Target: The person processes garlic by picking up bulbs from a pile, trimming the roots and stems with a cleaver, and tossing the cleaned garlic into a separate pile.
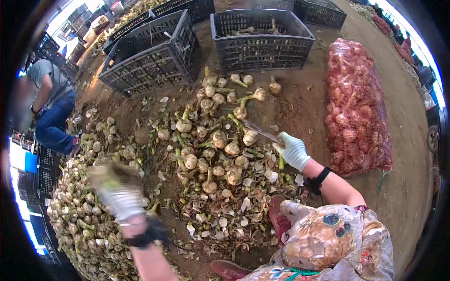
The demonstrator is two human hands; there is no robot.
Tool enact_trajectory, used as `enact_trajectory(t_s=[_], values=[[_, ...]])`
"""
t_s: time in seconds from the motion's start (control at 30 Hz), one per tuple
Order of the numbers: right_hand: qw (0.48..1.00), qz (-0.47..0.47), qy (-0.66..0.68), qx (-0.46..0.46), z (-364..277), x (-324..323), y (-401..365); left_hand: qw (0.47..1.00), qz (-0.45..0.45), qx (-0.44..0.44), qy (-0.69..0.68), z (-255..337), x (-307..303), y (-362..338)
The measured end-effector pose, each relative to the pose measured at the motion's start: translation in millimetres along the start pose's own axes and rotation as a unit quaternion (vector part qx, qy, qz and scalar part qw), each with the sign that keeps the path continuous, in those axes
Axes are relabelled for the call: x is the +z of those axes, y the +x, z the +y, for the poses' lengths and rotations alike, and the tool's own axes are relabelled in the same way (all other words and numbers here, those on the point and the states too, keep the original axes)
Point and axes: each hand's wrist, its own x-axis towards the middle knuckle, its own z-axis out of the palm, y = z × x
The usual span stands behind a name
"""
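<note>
My right hand (294, 151), in a white glove, is closed around a knife (261, 132) whose blade points left over the loose garlic bulbs (219, 139). These bulbs have cut stems and lie on the ground in front of me. My left hand (121, 200), also gloved, is over the right edge of a large garlic heap (86, 220). Motion smears its fingers, and a brownish-green blur at their tips cannot be made out. Below the loose bulbs lies a patch of trimmed stems and peel (225, 218), between my hands.
Black plastic crates (150, 58) stand ahead; another crate (265, 49) holds some garlic. A full red mesh sack (356, 107) lies at the right. Another person (54, 103) bends down at the far left. My shoes (280, 218) are close to the trimmings.
</note>
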Motion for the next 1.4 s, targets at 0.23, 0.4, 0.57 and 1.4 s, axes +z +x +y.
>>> enact_trajectory(t_s=[0.23, 0.4, 0.57, 1.4], values=[[0.957, -0.124, -0.091, -0.245, -17, 50, 76, 0.981, 0.072, 0.091, 0.157, -17, -68, -11], [0.966, -0.244, 0.001, -0.085, -30, 59, 88, 0.94, -0.126, -0.173, 0.266, -87, -21, -64], [0.85, -0.268, 0.454, 0.008, -44, 30, 46, 0.818, -0.315, 0.054, 0.477, -160, -27, -50], [0.92, -0.184, 0.102, -0.33, -109, -45, -36, 0.744, -0.197, -0.545, -0.332, -229, -82, -104]])
